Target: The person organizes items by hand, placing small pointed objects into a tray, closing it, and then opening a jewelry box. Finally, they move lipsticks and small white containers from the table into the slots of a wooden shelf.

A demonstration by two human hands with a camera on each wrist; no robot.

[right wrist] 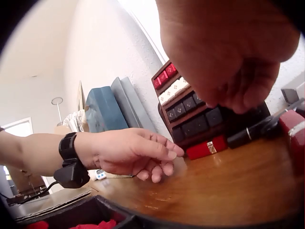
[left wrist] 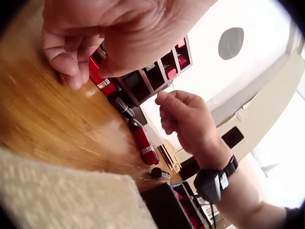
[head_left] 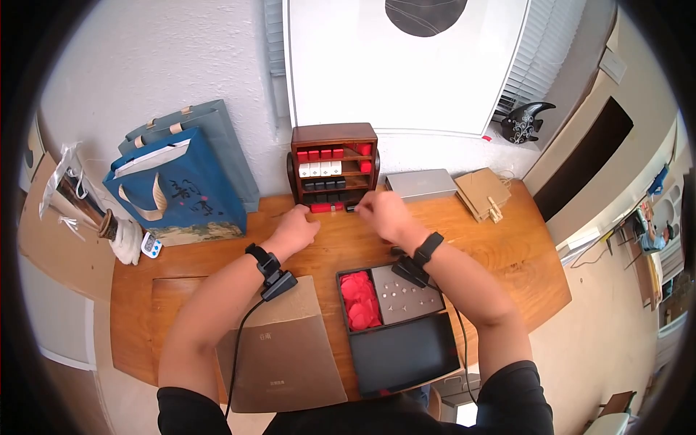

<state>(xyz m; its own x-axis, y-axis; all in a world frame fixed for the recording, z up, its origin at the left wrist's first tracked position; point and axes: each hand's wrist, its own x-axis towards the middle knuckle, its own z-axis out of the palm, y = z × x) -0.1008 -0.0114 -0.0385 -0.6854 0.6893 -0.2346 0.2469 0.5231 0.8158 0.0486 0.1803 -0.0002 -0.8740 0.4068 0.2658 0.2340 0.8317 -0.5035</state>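
Small red, white and black square-ended blocks fill the shelves of a wooden rack (head_left: 333, 133) against the wall. My left hand (head_left: 293, 230) lies low at the rack's front left corner with fingers loosely bent, fingertips close by a red tube with a silver band (right wrist: 207, 149). In line with that tube lies a black tube (right wrist: 245, 137). My right hand (head_left: 388, 216) hovers before the rack's lower right side, fingers curled in and thumb against them; nothing shows in its grasp. Beyond the black tube the left wrist view shows another red tube (left wrist: 145, 145).
A black box (head_left: 406, 351) with red petals (head_left: 360, 301) and small jewellery on a grey pad (head_left: 406, 293) stands in front. Beside it lies a brown folder (head_left: 283, 362). Blue gift bags (head_left: 177, 188) stand left; a grey box (head_left: 420, 184) and brown paper bags (head_left: 478, 192) lie right.
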